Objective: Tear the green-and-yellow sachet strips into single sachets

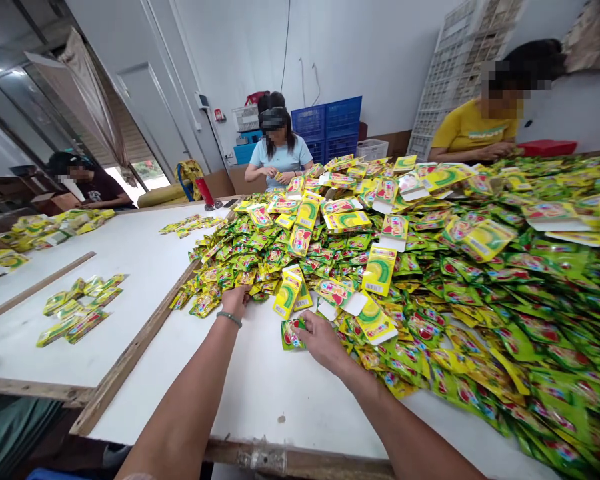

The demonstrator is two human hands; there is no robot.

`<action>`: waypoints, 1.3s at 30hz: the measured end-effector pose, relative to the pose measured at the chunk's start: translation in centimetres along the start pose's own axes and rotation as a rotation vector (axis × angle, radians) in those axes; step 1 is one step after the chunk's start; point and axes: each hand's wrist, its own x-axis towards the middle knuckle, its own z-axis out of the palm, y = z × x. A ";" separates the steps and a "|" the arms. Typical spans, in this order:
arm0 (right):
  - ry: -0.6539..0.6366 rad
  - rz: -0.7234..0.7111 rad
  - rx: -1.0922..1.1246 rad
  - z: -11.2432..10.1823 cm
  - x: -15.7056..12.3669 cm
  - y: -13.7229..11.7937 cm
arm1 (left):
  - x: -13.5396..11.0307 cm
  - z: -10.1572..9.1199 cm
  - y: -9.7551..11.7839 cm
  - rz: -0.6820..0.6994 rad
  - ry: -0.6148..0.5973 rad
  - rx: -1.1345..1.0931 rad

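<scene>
While the person worked at a white-topped table (260, 393), the left hand (236, 300) curled among small yellow-green foil sachets (215, 280), its grip hidden, the right hand (325, 343) pinched a green foil sachet (291, 335) between its fingers, at the edge of a large sachet heap (480, 280)

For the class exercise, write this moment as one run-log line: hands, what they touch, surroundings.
left hand: at heap of sachets | right hand: on green sachet | nearby: white table, co-worker

A heap of sachets (430, 280) covers the worktop (280, 400), with a smaller cluster (77, 310) on a second worktop (130, 267) to its left and crates (326, 130) behind.
</scene>
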 end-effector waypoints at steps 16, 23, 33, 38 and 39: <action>-0.004 0.089 0.212 -0.9 0.4 0.0 | -7.7 -3.4 -1.3 0.393 -0.109 0.110; 0.054 0.084 0.346 -1.3 1.0 0.1 | -7.8 -3.0 -1.3 0.289 -0.217 -0.005; 0.059 0.007 0.200 -2.9 0.5 -1.1 | -9.1 -1.5 -1.0 0.311 -0.264 0.103; 0.127 0.055 0.186 -3.6 0.8 -0.8 | -9.8 -0.4 -1.2 0.225 -0.390 0.227; 0.075 0.059 0.206 -3.6 0.7 -0.7 | -9.9 -0.3 -1.3 0.216 -0.418 0.248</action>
